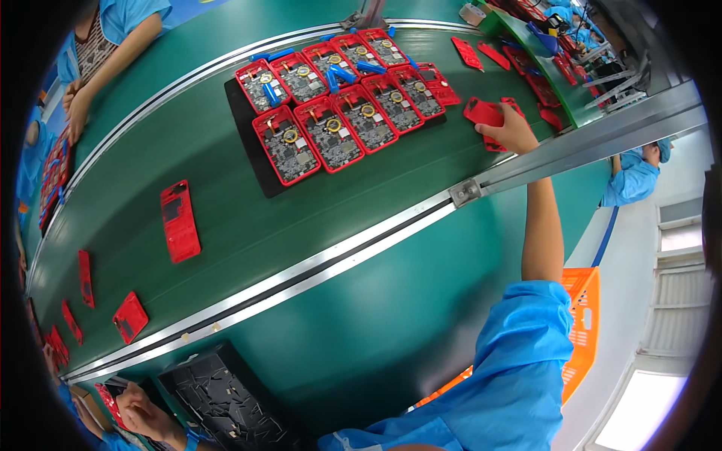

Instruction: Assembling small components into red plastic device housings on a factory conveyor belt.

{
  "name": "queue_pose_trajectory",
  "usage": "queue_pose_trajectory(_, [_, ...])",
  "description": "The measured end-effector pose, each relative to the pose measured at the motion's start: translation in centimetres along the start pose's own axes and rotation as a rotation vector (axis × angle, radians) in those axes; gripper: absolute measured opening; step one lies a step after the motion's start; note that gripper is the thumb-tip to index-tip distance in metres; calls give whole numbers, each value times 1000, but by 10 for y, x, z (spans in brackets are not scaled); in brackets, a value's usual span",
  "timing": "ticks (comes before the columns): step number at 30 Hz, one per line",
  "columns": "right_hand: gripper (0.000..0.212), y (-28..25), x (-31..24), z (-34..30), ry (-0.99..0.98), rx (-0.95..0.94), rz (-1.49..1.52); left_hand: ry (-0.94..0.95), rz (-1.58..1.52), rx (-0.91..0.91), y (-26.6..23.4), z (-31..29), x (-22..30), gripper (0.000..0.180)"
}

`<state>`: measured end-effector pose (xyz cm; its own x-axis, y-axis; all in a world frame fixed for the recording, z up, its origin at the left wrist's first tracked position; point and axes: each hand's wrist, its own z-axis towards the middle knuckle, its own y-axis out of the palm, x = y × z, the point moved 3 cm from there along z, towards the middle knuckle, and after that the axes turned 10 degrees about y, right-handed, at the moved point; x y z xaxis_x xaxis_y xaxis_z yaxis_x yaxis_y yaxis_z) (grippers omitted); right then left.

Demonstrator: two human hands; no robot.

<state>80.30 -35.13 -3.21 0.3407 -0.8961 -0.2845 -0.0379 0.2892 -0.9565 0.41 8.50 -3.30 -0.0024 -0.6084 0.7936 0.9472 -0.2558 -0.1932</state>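
Note:
My right hand [514, 132] reaches across the metal rail, its thumb and fingers closed round a red plastic housing [485, 114] over the green conveyor belt. To its left, two rows of red housings fitted with circuit boards [330, 137] lie on a black mat [259, 169]. Blue cylindrical cells [343, 74] rest on and between them. At the lower left, my left hand [143, 413] has its fingers curled, next to a red part [109, 404]; what they hold, if anything, is hidden. A black tray of dark flat pieces [226, 398] is beside this hand.
Loose red housings [180, 222] lie along the left of the belt. More red parts [468, 54] sit by a green shelf [556, 71] at the right. A metal bar [587, 143] crosses near my right forearm. An orange crate [583, 331] stands below. Co-workers in blue flank the line.

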Motion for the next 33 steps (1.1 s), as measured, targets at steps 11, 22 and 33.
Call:
queue_pose_trajectory(11, [71, -19, 77, 39, 194, 413, -235, -8, 129, -65, -13, 6, 5, 38])
queue_pose_trajectory(22, [66, -9, 147, 27, 142, 324, -74, 177, 63, -19, 36, 23, 41, 35])
queue_pose_trajectory(33, [26, -97, 81, -184, 186, 186, 568, -115, 107, -10, 13, -30, 28, 34])
